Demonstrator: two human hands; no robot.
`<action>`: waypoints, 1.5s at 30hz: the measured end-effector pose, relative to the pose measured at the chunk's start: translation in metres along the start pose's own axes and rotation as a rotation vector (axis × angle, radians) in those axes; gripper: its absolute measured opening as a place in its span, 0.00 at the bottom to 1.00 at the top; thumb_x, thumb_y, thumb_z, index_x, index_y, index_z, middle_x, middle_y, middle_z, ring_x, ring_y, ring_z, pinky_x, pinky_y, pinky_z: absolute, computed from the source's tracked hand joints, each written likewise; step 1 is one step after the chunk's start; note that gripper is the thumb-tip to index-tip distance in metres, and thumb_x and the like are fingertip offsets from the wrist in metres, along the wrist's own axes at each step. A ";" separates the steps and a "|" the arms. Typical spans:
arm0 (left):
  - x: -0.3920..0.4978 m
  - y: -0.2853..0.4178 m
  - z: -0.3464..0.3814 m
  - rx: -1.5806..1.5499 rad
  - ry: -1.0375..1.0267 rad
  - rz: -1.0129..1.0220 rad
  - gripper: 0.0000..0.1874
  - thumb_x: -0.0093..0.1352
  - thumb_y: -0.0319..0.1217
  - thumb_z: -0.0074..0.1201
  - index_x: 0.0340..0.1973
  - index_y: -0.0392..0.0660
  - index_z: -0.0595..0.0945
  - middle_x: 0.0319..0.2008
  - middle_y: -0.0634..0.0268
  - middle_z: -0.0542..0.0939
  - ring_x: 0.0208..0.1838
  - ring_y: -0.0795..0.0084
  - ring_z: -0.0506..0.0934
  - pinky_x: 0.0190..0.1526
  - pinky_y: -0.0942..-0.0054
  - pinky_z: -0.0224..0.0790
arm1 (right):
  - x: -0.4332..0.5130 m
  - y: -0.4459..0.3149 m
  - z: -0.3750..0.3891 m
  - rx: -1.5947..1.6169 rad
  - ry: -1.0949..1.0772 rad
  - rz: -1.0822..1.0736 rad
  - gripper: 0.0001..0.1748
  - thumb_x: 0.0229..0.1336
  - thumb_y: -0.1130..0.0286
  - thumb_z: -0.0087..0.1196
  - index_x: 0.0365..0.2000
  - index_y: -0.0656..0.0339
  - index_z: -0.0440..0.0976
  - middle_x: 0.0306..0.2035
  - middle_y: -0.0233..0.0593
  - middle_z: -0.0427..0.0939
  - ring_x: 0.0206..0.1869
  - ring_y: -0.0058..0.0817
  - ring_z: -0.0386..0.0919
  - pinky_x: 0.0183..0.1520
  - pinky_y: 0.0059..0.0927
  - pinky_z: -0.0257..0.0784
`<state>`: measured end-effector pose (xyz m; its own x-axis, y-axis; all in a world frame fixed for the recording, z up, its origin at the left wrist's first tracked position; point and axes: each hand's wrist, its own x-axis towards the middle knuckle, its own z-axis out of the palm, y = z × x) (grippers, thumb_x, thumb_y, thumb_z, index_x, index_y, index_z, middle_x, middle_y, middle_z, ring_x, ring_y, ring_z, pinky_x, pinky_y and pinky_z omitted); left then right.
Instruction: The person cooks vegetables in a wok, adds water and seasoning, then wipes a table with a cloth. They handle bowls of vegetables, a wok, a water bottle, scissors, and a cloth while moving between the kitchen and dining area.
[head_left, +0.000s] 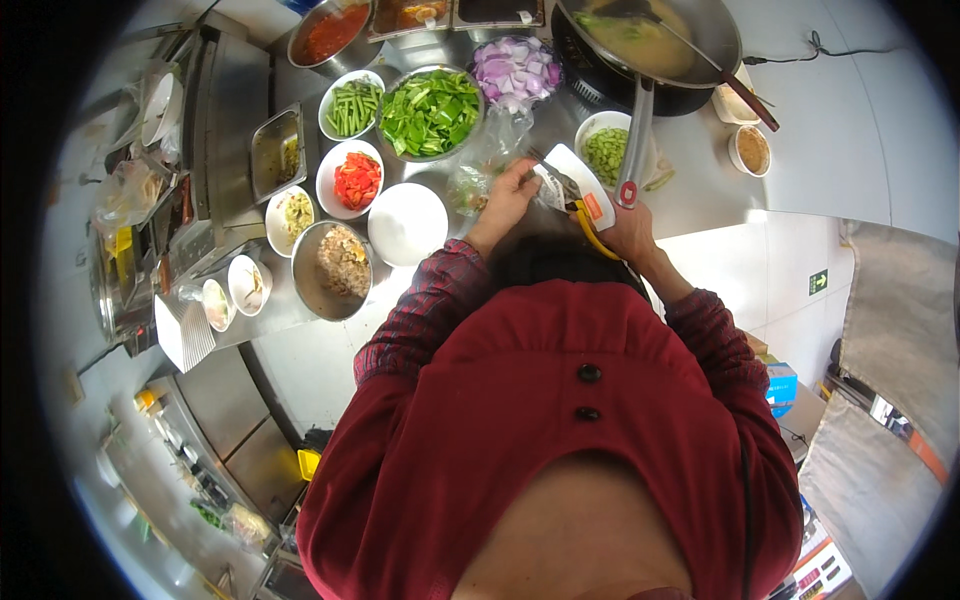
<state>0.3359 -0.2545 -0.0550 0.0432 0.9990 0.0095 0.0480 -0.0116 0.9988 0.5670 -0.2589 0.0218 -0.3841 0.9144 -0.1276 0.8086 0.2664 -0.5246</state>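
Note:
My right hand (628, 229) is around the yellow handles of a pair of scissors (591, 229), whose metal blades point up and left. A white packet (574, 169) with an orange patch and dark printing lies between my hands, the scissors crossing its front. With its fingertips my left hand (514, 191) pinches the packet's left edge, close to the blade tips. Whether the blades have cut it is not clear. Just above my right hand ends the metal handle (641, 142) of a wok (720, 37). A bowl of chopped green vegetable (606, 154) sits behind the packet.
Left of my hands are a clear plastic bag (499, 142), stacked white bowls (407, 225), a bowl of red peppers (357, 182), a basin of green peppers (431, 112) and purple onions (517, 69). A ladle (701, 56) rests in the wok. A small sauce cup (750, 150) stands at right.

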 end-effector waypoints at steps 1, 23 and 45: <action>0.000 -0.001 -0.003 -0.094 -0.070 -0.132 0.09 0.73 0.23 0.51 0.48 0.40 0.80 0.44 0.71 0.79 0.47 0.81 0.74 0.51 0.80 0.67 | 0.001 -0.001 -0.001 0.016 -0.001 0.002 0.27 0.54 0.44 0.64 0.47 0.52 0.78 0.35 0.44 0.83 0.38 0.49 0.81 0.38 0.45 0.75; -0.034 0.189 -0.094 -0.717 0.079 -0.206 0.10 0.77 0.30 0.47 0.48 0.41 0.80 0.57 0.47 0.79 0.62 0.56 0.76 0.56 0.61 0.77 | 0.014 -0.060 0.028 0.585 0.134 -0.329 0.39 0.54 0.71 0.60 0.66 0.64 0.60 0.59 0.58 0.72 0.59 0.45 0.74 0.59 0.36 0.71; 0.139 0.186 0.021 -1.076 -0.064 -0.502 0.26 0.78 0.34 0.40 0.68 0.36 0.59 0.64 0.43 0.69 0.69 0.48 0.68 0.68 0.44 0.64 | 0.293 0.081 -0.242 -0.278 0.196 -0.476 0.23 0.60 0.53 0.57 0.25 0.68 0.77 0.27 0.57 0.77 0.33 0.56 0.76 0.38 0.52 0.69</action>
<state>0.3716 -0.1191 0.1315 0.3102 0.8773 -0.3663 -0.7877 0.4529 0.4177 0.6278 0.1043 0.1452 -0.6654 0.7070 0.2396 0.6643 0.7072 -0.2418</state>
